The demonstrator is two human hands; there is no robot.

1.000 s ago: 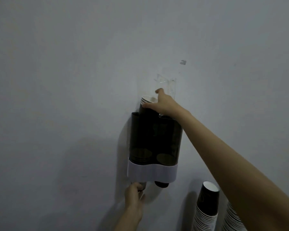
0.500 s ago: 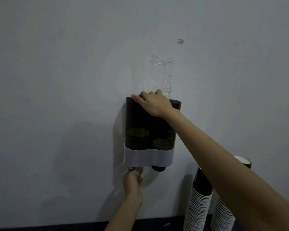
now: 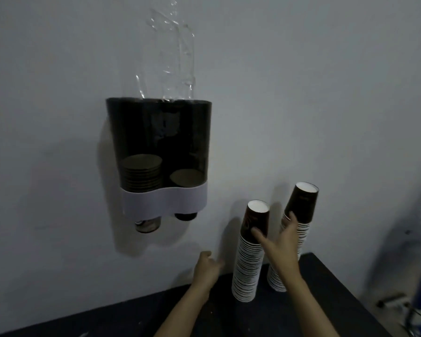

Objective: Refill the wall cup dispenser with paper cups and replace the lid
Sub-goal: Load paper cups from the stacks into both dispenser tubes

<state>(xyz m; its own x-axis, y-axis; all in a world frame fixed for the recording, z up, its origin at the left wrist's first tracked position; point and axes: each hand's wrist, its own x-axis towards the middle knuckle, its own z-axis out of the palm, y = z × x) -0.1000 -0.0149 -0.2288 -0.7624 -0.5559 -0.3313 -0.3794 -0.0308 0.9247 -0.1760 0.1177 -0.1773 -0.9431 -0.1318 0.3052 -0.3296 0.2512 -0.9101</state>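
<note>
1. The wall cup dispenser (image 3: 159, 152) is hanging on the grey wall (image 3: 46, 69), a dark smoked twin-tube housing above a white band (image 3: 164, 201). No lid is sitting on its top edge.
2. Inside the left tube, a short stack of cups (image 3: 141, 172) is showing with its rims standing higher than the single rim (image 3: 186, 178) visible in the right tube.
3. Below the band, one cup bottom (image 3: 147, 224) is protruding at the left outlet and a second one (image 3: 185, 216) at the right outlet, the left one hanging lower.
4. A crumpled clear plastic sleeve (image 3: 174, 52) is standing up against the wall above the dispenser's open top.
5. Two tall stacks of paper cups are standing on the dark tabletop (image 3: 314, 300) to the right of the dispenser: the nearer stack (image 3: 249, 259) and the farther stack (image 3: 299, 215), both leaning.
6. You are holding your right hand (image 3: 281, 239) between the two stacks with fingers spread wide, the thumb touching the nearer stack and the fingertips (image 3: 291, 218) touching the farther one. It is not closed around either.
7. You are holding your left hand (image 3: 206, 266) loosely curled and empty, just in front of the wall and left of the nearer stack, touching nothing.
</note>
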